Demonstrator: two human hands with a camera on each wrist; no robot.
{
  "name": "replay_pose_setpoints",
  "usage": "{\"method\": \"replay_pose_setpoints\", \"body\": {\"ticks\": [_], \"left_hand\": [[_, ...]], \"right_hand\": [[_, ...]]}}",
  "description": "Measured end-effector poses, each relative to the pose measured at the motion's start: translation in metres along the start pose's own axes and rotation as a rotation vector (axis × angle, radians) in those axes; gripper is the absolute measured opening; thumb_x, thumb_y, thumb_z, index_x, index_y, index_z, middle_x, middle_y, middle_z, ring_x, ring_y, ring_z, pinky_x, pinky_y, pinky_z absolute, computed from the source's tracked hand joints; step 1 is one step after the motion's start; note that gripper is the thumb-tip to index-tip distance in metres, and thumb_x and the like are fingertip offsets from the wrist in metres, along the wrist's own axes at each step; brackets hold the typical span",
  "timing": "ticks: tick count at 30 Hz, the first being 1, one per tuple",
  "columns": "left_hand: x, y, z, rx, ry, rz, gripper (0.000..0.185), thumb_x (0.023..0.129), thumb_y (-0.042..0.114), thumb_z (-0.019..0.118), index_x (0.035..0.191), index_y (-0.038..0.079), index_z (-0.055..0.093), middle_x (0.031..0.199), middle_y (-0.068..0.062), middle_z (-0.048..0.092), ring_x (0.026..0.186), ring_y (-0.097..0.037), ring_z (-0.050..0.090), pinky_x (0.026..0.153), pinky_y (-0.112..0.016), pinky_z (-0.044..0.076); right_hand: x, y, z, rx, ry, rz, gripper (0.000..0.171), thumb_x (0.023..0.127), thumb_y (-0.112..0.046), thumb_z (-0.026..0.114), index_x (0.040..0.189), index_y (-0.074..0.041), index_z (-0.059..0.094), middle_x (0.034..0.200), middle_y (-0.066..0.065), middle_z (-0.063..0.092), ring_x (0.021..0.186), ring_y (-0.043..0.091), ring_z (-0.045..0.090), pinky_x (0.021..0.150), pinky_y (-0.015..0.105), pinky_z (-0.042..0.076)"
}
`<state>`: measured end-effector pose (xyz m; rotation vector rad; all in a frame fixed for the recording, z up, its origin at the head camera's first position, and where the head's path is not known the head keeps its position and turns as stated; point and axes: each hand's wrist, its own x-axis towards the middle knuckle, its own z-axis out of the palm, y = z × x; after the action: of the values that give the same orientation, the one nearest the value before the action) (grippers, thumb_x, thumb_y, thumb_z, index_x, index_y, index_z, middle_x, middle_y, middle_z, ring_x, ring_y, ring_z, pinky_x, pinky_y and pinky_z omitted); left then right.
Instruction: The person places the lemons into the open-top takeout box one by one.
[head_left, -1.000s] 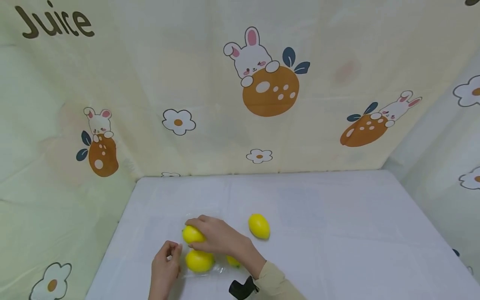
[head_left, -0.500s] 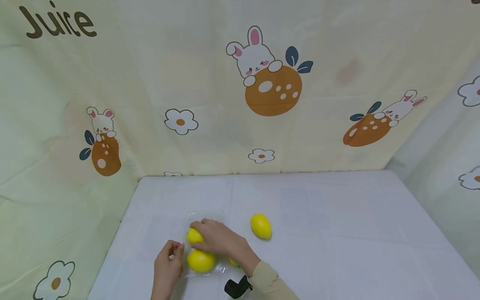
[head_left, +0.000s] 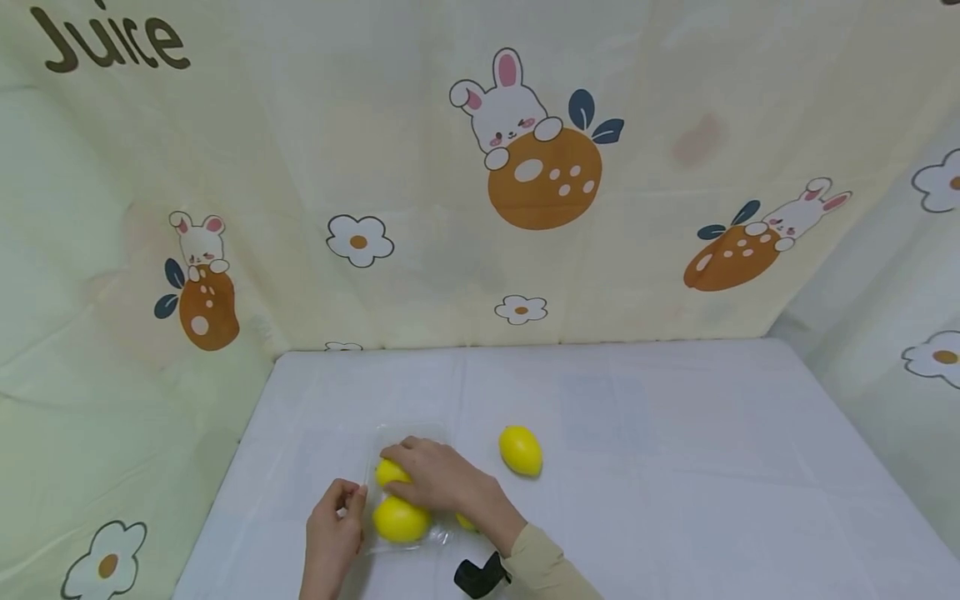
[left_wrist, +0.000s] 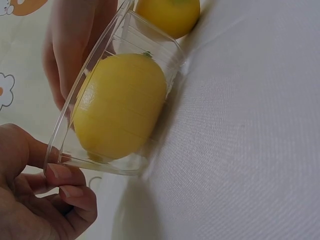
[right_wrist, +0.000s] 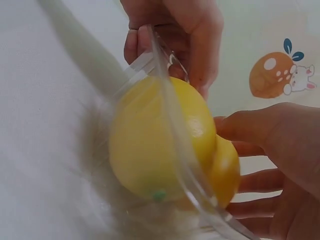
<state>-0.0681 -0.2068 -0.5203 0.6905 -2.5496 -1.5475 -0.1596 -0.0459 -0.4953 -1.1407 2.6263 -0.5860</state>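
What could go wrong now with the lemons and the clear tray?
The clear tray looks thin, and the left hand only pinches its rim, so it may tip or slide. The right hand grips a lemon tight against another lemon, which may be pushed out. The loose lemon might roll.

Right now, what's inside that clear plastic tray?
The clear tray holds one lemon in plain view, a second gripped by the right hand, and a yellow sliver mostly hidden under that wrist.
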Motion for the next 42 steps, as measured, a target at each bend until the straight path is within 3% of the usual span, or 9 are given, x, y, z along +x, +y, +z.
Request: {"method": "replay_pose_setpoints", "body": {"ticks": [9, 12, 19, 30, 36, 42], "left_hand": [[0.001, -0.001, 0.000, 0.009, -0.007, -0.024, 0.016, 0.105, 0.015, 0.057, 0.106, -0.001, 0.060, 0.087, -0.008, 0.057, 0.050, -0.016, 0.047, 0.044, -0.025, 0.041], [0.001, -0.001, -0.001, 0.008, -0.004, -0.030, 0.016, 0.105, 0.014, 0.057, 0.106, -0.001, 0.060, 0.088, -0.009, 0.057, 0.050, -0.016, 0.047, 0.044, -0.025, 0.041], [0.003, 0.000, -0.001, -0.005, -0.003, -0.039, 0.015, 0.104, 0.013, 0.055, 0.106, -0.001, 0.060, 0.088, -0.010, 0.057, 0.050, -0.016, 0.047, 0.044, -0.024, 0.040], [0.001, 0.001, -0.002, 0.003, -0.003, -0.051, 0.014, 0.105, 0.013, 0.056, 0.105, 0.000, 0.059, 0.087, -0.009, 0.056, 0.051, -0.016, 0.048, 0.045, -0.024, 0.041], [0.001, 0.002, -0.001, 0.004, -0.002, -0.058, 0.013, 0.105, 0.012, 0.055, 0.106, 0.000, 0.060, 0.089, -0.010, 0.056, 0.052, -0.017, 0.048, 0.045, -0.024, 0.041], [0.000, 0.004, 0.000, -0.002, -0.006, -0.056, 0.014, 0.104, 0.013, 0.056, 0.105, 0.000, 0.060, 0.088, -0.009, 0.056, 0.050, -0.016, 0.047, 0.044, -0.024, 0.040]], "right_hand": [[-0.020, 0.005, -0.013, 0.023, 0.066, -0.013, 0.038, 0.102, -0.035, 0.065, 0.136, -0.018, 0.064, 0.137, 0.000, 0.064, 0.123, 0.014, 0.062, 0.102, 0.031, 0.053], [-0.031, 0.006, -0.019, 0.026, 0.112, -0.055, 0.034, 0.102, -0.032, 0.065, 0.132, -0.017, 0.067, 0.135, 0.000, 0.065, 0.124, 0.014, 0.062, 0.103, 0.030, 0.053], [-0.065, 0.016, -0.033, 0.011, 0.291, -0.160, 0.028, 0.097, -0.024, 0.073, 0.124, -0.015, 0.071, 0.126, -0.001, 0.069, 0.120, 0.017, 0.065, 0.098, 0.030, 0.056], [-0.102, 0.064, -0.034, -0.072, 0.559, -0.088, 0.038, 0.082, -0.012, 0.086, 0.118, -0.012, 0.072, 0.125, 0.007, 0.069, 0.114, 0.025, 0.066, 0.090, 0.039, 0.059], [-0.105, 0.087, -0.027, -0.123, 0.556, 0.018, 0.049, 0.079, -0.015, 0.089, 0.124, -0.015, 0.069, 0.134, 0.014, 0.064, 0.118, 0.032, 0.061, 0.098, 0.048, 0.056], [-0.105, 0.100, -0.016, -0.082, 0.476, 0.101, 0.059, 0.079, -0.020, 0.090, 0.132, -0.015, 0.065, 0.141, 0.020, 0.058, 0.122, 0.038, 0.058, 0.093, 0.052, 0.057]]}}
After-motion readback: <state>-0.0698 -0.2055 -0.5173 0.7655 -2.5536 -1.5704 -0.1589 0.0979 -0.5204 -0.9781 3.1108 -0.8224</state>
